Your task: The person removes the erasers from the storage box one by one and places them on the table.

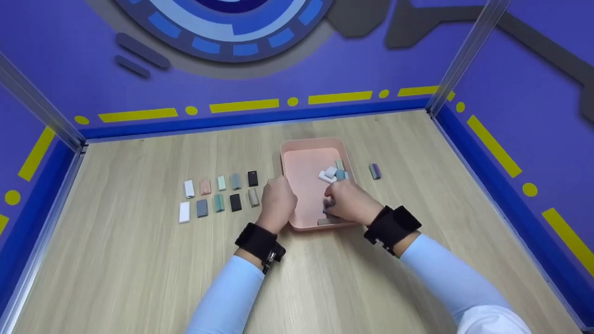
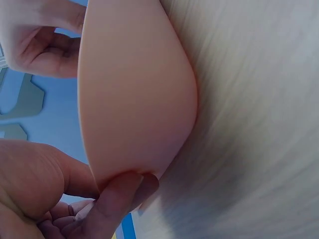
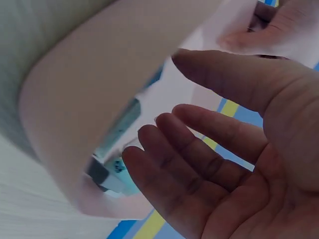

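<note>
At its left side, my left hand [image 1: 277, 200] pinches the wall of a shallow pink tray [image 1: 304, 183]; in the left wrist view its thumb lies against the outside of the wall. My right hand [image 1: 351, 200] is over the tray's right part, and in the right wrist view its fingers [image 3: 194, 159] are loosely bent with nothing seen between them. Close by that hand lies a dark greyish block [image 1: 328, 207], partly hidden. A grey-beige block [image 1: 327, 221] lies at the tray's near edge, and white blocks [image 1: 327, 176] and a teal block [image 1: 340, 175] are beyond the hand.
Left of the tray, several small blocks stand in two rows on the wooden table, including a black block [image 1: 252, 178], a pink block [image 1: 205, 187] and a white block [image 1: 184, 212]. A grey-purple block [image 1: 375, 171] lies right of the tray. Purple-blue panels enclose the table.
</note>
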Demonstrator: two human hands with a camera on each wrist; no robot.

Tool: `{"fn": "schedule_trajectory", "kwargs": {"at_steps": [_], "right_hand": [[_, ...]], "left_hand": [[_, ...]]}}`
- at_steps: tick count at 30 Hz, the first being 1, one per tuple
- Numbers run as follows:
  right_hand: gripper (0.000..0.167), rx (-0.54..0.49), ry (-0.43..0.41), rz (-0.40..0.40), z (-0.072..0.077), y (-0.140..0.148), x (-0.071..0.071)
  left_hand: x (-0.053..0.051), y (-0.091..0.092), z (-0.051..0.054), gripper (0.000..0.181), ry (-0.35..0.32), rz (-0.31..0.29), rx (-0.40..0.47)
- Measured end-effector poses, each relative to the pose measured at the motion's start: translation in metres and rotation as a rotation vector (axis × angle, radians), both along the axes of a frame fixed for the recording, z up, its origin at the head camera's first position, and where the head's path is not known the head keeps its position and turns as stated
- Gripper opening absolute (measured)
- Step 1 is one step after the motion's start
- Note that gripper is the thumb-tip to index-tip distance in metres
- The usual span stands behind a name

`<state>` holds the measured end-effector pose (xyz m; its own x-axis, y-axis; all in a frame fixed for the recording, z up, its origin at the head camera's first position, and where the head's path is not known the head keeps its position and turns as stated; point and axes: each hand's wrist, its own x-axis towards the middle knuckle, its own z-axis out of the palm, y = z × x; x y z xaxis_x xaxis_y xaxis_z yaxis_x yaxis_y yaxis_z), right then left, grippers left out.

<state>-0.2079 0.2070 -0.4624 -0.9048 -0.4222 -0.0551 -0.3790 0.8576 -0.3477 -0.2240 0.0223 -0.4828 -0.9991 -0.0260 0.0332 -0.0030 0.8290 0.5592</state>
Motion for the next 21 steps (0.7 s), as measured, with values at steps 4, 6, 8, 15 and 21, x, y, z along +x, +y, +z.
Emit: {"fn": "schedule_trajectory", "kwargs": {"at_steps": [4,6,8,15,21], "right_hand": [[0.010,0.020,-0.018,-0.009,-0.005,0.000,0.001],[0.010,0.034,-0.021,-0.023,-0.006,-0.001,0.002],[0.011,0.048,-0.011,-0.036,-0.007,-0.002,0.002],[0.005,0.097,0.040,-0.022,-0.011,-0.003,0.003],[0.006,0.095,0.046,-0.002,-0.012,-0.004,0.003]], "left_hand": [[0.001,-0.001,-0.001,0.013,0.013,0.004,-0.003],[0.000,-0.001,-0.001,0.013,0.017,0.002,-0.003],[0.000,-0.001,-0.001,0.013,0.018,0.000,-0.002],[-0.001,-0.001,-0.001,0.013,0.006,0.012,-0.003],[-0.001,-0.001,0.000,0.013,-0.002,0.005,0.019]]}}
